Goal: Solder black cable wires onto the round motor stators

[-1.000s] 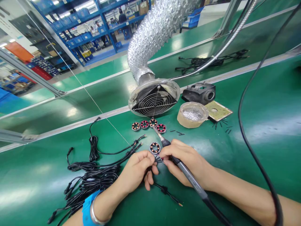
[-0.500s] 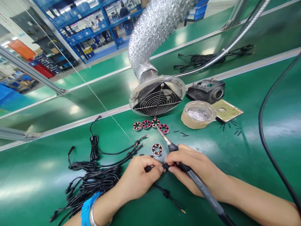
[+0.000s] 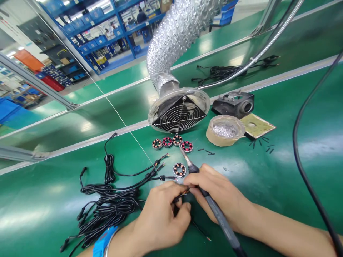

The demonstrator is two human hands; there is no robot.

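My left hand (image 3: 166, 210) is closed around a black cable (image 3: 177, 198), whose thin coloured wire ends show by the fingertips. A soldering iron (image 3: 221, 217) lies through my right hand (image 3: 214, 191), its metal tip pointing up and away toward the row of motor stators (image 3: 187, 146). The thumb and forefinger of my right hand also meet at the wire ends beside my left fingers; what they pinch is mostly hidden. A single copper-wound stator (image 3: 179, 170) rests on the bench just beyond both hands.
Several bundled black cables (image 3: 112, 203) lie at the left. Beyond the stators stands a fume extractor fan (image 3: 179, 114) with a foil duct (image 3: 171, 46). To its right are a roll of tape (image 3: 225, 132), a yellow sponge (image 3: 258, 125), a black iron holder (image 3: 235, 103) and small black tube pieces (image 3: 210, 152).
My left hand has turned and shifted slightly right and nearer, uncovering a cable end by the single stator. Coloured wires now show between the hands, and the red part at my right fingertips is out of sight.
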